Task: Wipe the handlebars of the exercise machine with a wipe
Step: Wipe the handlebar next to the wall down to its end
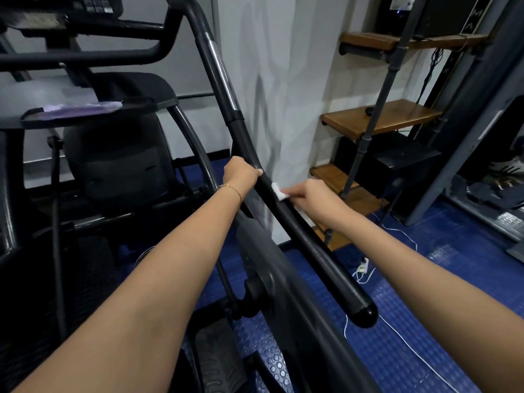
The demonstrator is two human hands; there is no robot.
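A long black handlebar [307, 245] of the exercise machine runs from the upper middle down to a rounded end cap at the lower right. My left hand [241, 174] grips the bar around its bend, with a thin bracelet on the wrist. Just below it, my right hand [314, 198] pinches a small folded white wipe [279, 192] and presses it against the right side of the bar. A shiny metal sensor strip [222, 75] sits higher up on the same bar.
The machine's console [93, 4] and a tray holding a purple packet [82, 109] lie at the upper left. Wooden shelves on a pipe frame [380, 120] stand to the right. White cables and a plug [364, 268] trail over the blue studded floor.
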